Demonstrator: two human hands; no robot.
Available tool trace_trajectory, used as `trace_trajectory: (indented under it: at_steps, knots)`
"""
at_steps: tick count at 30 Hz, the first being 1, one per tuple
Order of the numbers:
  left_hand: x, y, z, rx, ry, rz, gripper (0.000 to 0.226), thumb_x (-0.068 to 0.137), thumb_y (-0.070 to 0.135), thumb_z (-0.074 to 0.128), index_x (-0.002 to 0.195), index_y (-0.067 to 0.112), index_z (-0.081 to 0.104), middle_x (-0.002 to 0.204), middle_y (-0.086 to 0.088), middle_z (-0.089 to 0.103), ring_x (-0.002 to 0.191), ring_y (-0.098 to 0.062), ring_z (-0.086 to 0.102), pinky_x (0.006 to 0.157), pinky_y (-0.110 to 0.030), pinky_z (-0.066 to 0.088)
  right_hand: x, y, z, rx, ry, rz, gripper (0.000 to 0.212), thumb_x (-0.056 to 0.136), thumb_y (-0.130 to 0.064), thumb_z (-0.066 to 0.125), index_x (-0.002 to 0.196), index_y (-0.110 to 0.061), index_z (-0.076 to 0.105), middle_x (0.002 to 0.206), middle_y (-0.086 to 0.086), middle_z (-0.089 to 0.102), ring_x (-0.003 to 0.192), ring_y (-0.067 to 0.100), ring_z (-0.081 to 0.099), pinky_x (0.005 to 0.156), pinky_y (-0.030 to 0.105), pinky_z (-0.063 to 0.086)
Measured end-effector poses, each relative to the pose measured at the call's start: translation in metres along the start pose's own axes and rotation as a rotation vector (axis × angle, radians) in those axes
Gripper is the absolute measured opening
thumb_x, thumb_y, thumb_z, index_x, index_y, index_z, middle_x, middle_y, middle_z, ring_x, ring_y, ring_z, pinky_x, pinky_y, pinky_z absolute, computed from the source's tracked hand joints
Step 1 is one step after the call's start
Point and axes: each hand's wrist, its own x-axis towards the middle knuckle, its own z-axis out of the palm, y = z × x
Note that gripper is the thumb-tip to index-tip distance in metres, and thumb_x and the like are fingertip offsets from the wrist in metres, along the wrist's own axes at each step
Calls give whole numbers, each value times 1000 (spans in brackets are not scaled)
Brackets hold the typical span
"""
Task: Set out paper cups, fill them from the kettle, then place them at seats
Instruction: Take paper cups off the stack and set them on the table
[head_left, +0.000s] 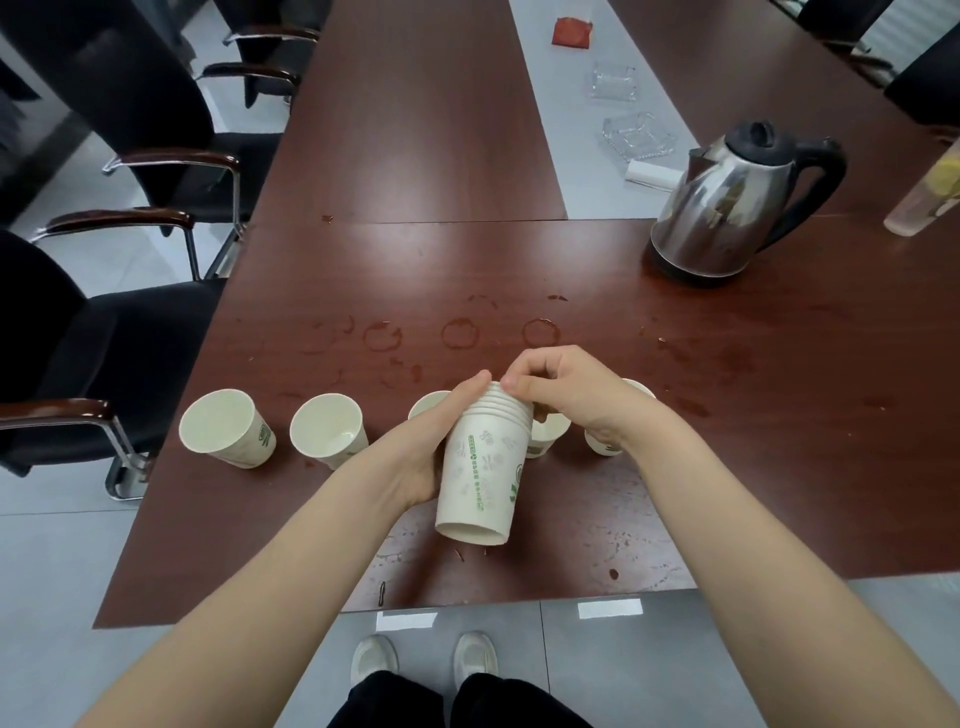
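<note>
Near mid-frame, left hand (431, 447) curls round the cup stack (480, 467), held tilted; right hand (566, 395) pinches its top rim. 2 cups (226, 428) at left stand empty. Kettle (727, 202) w/ lid shut, upper right.

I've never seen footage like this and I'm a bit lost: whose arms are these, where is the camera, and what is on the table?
There is no machine here. A person wears one wide-angle camera on the head, looking down, so the two bare arms are their own. The left hand grips a stack of paper cups by its side, with the rims pointing away from the camera. The right hand has its fingers at those rims, seemingly to pull one cup off. On the brown table stands a row of loose cups, open side up. I count five, three of them partly hidden by the hands. To the right stands a steel kettle. Further back lie two glass dishes and a red packet.
</note>
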Motion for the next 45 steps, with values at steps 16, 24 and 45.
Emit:
trace_trajectory:
  at_steps: [16,24,45]
  knots:
    - [7,27,0,233,-25,42,27,88,33,60,95,8,65,73,-6,73,63,-17,69,63,-29,55,20,-14,-8,74,226,86,20,89,-26,65,71,-19,62,65,-8,62,66,10,56,69,29,47]
    - [13,51,0,276,-134,44,31,89,37,57,96,8,66,79,-9,74,67,-21,70,66,-32,57,28,-23,-26,350,114,333,43,84,-41,66,113,-9,66,105,11,69,100,27,67,90,44,54]
    - [61,78,38,114,46,41,59,63,55,70,98,7,68,88,-12,71,77,-27,68,75,-38,55,48,53,-134,36,597,167,71,75,-22,80,136,-14,44,112,-4,59,107,14,55,89,26,43]
